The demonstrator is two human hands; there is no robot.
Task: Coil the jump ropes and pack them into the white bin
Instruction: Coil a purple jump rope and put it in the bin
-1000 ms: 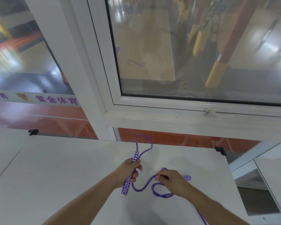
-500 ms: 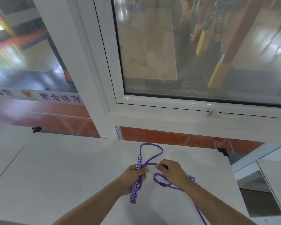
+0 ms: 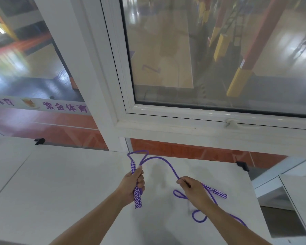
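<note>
The left hand (image 3: 133,181) covers the middle of one patterned handle (image 3: 137,198). The right hand (image 3: 194,190) and its forearm hide part of the purple rope (image 3: 163,160), whose loose end runs behind that arm. The rope's loop (image 3: 199,216) on the bench (image 3: 60,191) is blurred.

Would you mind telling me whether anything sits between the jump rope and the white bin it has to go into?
That cannot be judged: no white bin is in view. The left hand grips one patterned handle, the right hand pinches the purple rope, and the other handle lies on the white table.
</note>
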